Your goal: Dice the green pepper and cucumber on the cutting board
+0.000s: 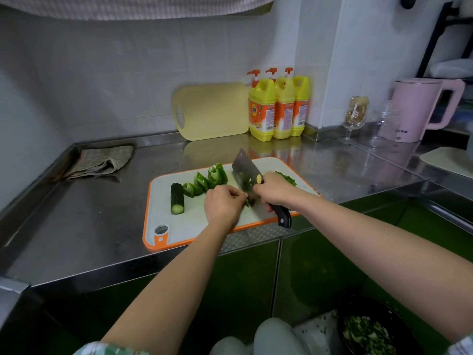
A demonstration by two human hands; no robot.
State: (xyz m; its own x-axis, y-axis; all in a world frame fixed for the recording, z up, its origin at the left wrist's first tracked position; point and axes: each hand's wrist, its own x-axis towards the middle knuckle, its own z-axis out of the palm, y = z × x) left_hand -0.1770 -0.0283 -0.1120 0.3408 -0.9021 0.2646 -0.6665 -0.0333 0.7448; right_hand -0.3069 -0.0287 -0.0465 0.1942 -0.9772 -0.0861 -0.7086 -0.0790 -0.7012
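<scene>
**Claw hold and cleaver over a pepper strip**

Curled fingertips of your left hand (224, 204) pin a pepper strip (247, 202) to the cutting board (163, 221), knuckles toward the blade. Your right hand (275, 192) is wrapped round the black handle of the cleaver (244, 172), high up near the blade, which stands tilted over the strip.

Reading from the left:

- **Cucumber:** the cucumber (177, 198) lies not yet diced at the board's left side, one short dark-skinned length with a pale cut end facing you.
- **Pepper pieces:** just right of it, a row of green pepper pieces (204, 181) runs toward the back edge.
- **Hands and blade:** your left hand, the strip and the cleaver sit close together near the board's middle.
- **Diced heap:** beyond your right hand, a heap of diced pepper (286, 178) sits at the right edge.

Handling, as a judgement:

- **Pepper:** the wall is light, crisp and curved, with waxy skin that may skate under an edge. Lay each piece flat, skin down, and hold it from above, well behind the cut line.
- **Cucumber:** it should be firmer, wet at the cut face and prone to roll. Halve it lengthwise, rest it on the flat and hold it across its back.
- **Board:** it sits close to the front edge of the counter (76, 226), so keep your downward force modest.
</scene>
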